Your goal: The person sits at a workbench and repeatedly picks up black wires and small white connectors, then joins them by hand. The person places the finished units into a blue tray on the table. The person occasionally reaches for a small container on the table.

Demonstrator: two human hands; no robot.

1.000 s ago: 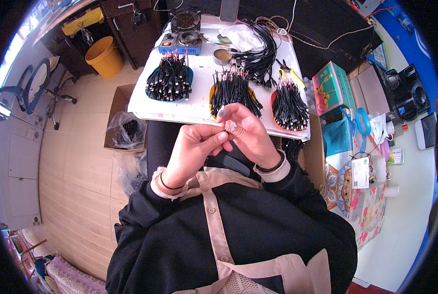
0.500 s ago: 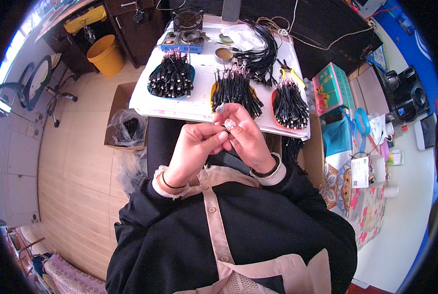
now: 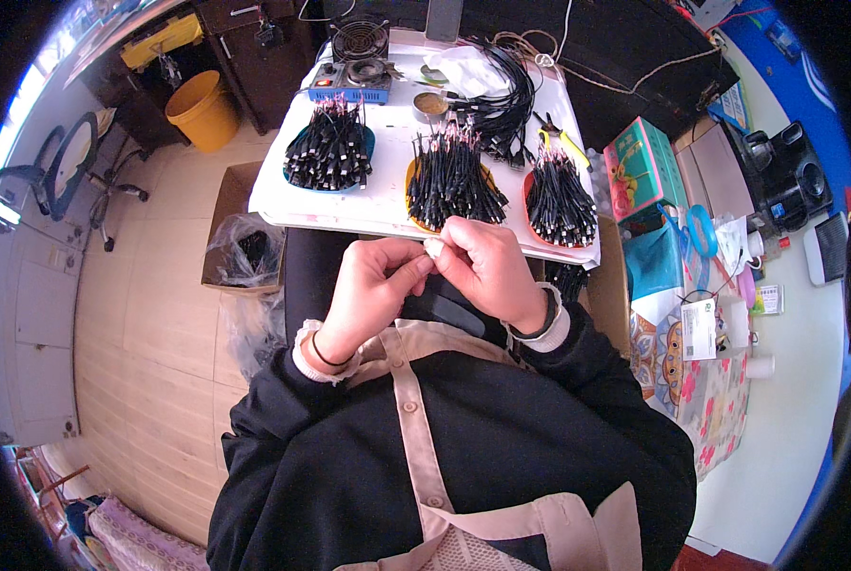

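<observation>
Across the white table [image 3: 368,205] three heaps of short black cables are lying, each on its own tray: one on a blue tray [image 3: 330,152] at the left, one on an orange tray [image 3: 452,181] in the middle, one on a red tray [image 3: 559,195] at the right. Behind them a loose tangle of black cables [image 3: 502,90] is sprawling, beside a small blue box with a coil on top [image 3: 354,81]. One yellow bucket [image 3: 202,109] is standing on the floor to the left. Just below the table edge, the left hand [image 3: 373,290] and the right hand [image 3: 487,271] are meeting fingertip to fingertip, both pinching narrowly on one small whitish piece [image 3: 433,248], too small to tell more. Since a second ago the hands are sitting a touch lower and closer to the body, still pressed together on the piece.
</observation>
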